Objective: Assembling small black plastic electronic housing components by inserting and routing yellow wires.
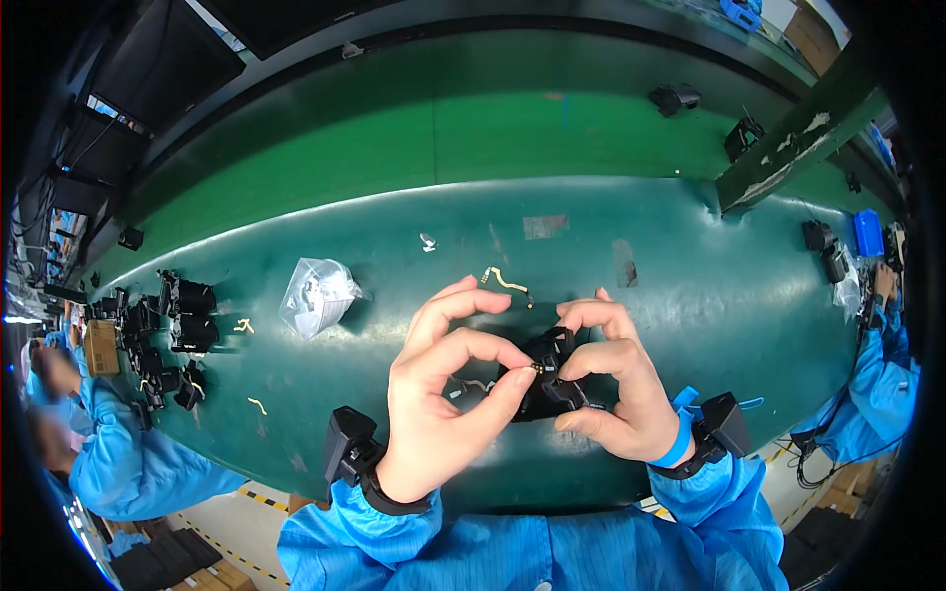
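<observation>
Close in front of me is a black plastic housing, shaped like part of a camera body. My right hand grips it from the right, fingers curled around its side and top. Thumb and forefinger of my left hand are pinched together at the housing's left side. Between those tips is the end of a small flex cable with gold-coloured contacts; a pale strip shows through the gap in the hand. Just beyond the hands a loose yellowish flex cable lies on the green table.
A clear plastic bag lies left of my hands. Several black housings crowd the left side near a cardboard box. A green post rises at the back right, near a blue bin. Other people sit at both sides.
</observation>
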`<move>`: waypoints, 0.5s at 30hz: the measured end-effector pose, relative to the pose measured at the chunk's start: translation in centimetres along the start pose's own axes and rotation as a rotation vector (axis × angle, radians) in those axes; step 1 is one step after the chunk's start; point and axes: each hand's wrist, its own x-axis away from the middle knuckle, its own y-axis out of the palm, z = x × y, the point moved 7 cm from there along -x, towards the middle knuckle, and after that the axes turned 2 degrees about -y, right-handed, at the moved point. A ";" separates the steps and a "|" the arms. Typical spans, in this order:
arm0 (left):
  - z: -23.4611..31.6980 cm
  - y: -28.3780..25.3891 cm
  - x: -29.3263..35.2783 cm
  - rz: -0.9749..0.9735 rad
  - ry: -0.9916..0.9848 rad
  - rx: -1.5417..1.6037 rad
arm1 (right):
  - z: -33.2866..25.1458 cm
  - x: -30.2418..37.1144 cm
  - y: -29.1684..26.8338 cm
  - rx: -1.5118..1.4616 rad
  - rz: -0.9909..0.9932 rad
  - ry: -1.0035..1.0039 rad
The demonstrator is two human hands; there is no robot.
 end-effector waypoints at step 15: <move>2.5 -0.6 -0.1 0.032 0.292 -0.398 | -0.5 -0.7 -0.2 0.090 -0.020 0.022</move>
